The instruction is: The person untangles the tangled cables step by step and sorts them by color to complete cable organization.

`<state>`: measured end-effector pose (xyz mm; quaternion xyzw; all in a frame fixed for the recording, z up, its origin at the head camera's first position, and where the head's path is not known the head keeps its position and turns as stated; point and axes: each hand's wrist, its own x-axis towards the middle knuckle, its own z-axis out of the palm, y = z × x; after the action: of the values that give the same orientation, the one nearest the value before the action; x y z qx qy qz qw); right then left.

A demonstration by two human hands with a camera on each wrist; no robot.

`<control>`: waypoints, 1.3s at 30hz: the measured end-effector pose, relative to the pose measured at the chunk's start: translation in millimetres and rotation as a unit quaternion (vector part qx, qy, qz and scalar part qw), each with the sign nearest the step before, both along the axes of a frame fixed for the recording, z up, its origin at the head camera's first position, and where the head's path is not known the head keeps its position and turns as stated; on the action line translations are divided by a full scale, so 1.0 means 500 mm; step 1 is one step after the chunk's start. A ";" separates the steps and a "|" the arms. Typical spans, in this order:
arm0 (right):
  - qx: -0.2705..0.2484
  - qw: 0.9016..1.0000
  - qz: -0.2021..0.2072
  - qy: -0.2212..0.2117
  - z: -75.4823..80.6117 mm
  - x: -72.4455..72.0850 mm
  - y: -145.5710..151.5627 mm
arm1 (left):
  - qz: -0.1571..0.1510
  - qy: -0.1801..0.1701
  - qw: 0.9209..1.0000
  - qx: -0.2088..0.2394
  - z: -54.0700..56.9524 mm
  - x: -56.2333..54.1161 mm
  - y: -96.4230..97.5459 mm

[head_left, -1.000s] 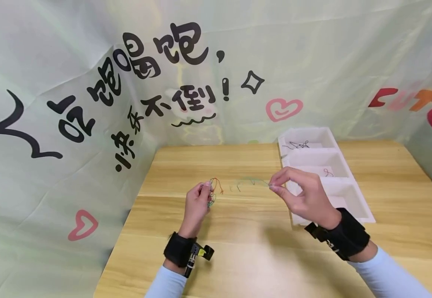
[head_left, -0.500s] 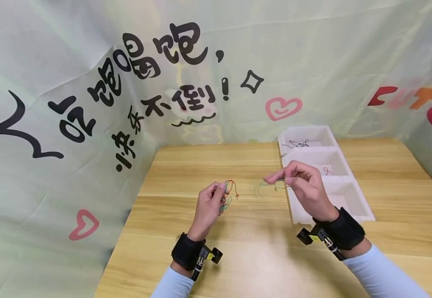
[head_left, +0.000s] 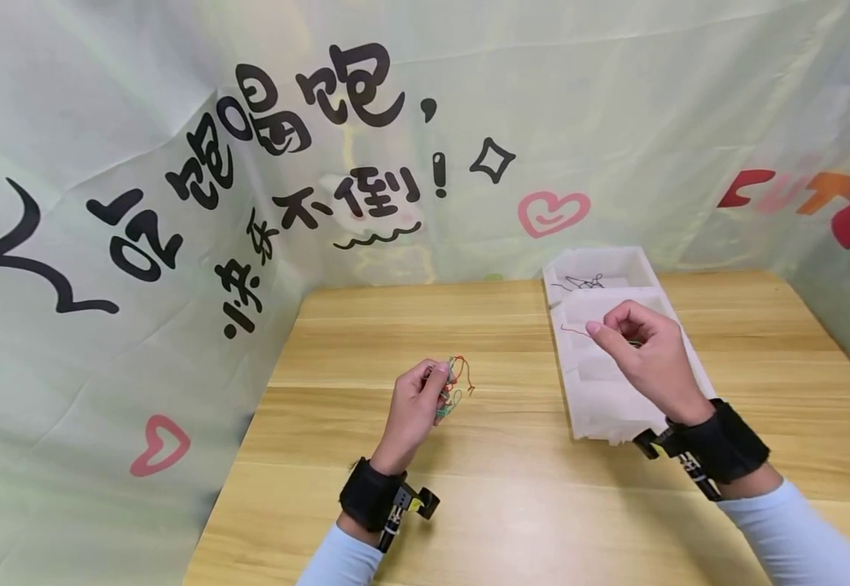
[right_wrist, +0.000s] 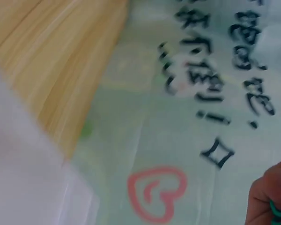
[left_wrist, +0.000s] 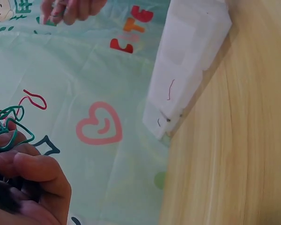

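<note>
My left hand [head_left: 412,407] pinches a tangle of thin red and green wires [left_wrist: 19,125] over the table, left of the tray. Loops of it stick out past the fingertips, and one red end [head_left: 467,374] bends down at the right. My right hand [head_left: 652,354] is above the white divided tray [head_left: 566,399], its thumb and fingers curled on a small bit of green wire [right_wrist: 277,212]. From that hand's fingertips a thin red wire [head_left: 574,330] reaches left across the tray; the fingers hide the rest.
Several black wires [head_left: 588,282] lie in the tray's far compartment. The tray stands on the wooden table [head_left: 498,472], towards its right side. A printed cloth [head_left: 615,122] hangs behind the table and along its sides.
My right hand has moved right, over the tray, its strands now mostly gathered within the fingers. My left hand moved slightly right with its tangle, then stayed about still.
</note>
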<state>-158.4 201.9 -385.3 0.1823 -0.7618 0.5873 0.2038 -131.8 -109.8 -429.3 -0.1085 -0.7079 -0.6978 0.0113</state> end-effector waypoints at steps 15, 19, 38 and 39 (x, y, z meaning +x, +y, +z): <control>0.328 0.943 -0.013 -0.058 -0.061 0.002 0.091 | -0.003 -0.008 1.000 0.023 -0.001 -0.002 0.002; 0.376 0.921 -0.029 -0.102 -0.071 0.003 0.098 | -0.004 -0.009 1.000 0.022 0.000 -0.002 0.001; 0.297 0.952 -0.020 -0.063 -0.068 0.008 0.059 | -0.045 0.001 0.999 0.012 -0.008 0.000 -0.001; 0.290 0.955 -0.011 -0.063 -0.066 0.010 0.053 | -0.048 0.002 0.999 0.007 -0.008 0.001 -0.001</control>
<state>-153.6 228.4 -418.5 0.1876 -0.9128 0.3488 0.0997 -131.3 -110.3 -433.5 -0.1440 -0.6972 -0.7020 -0.0198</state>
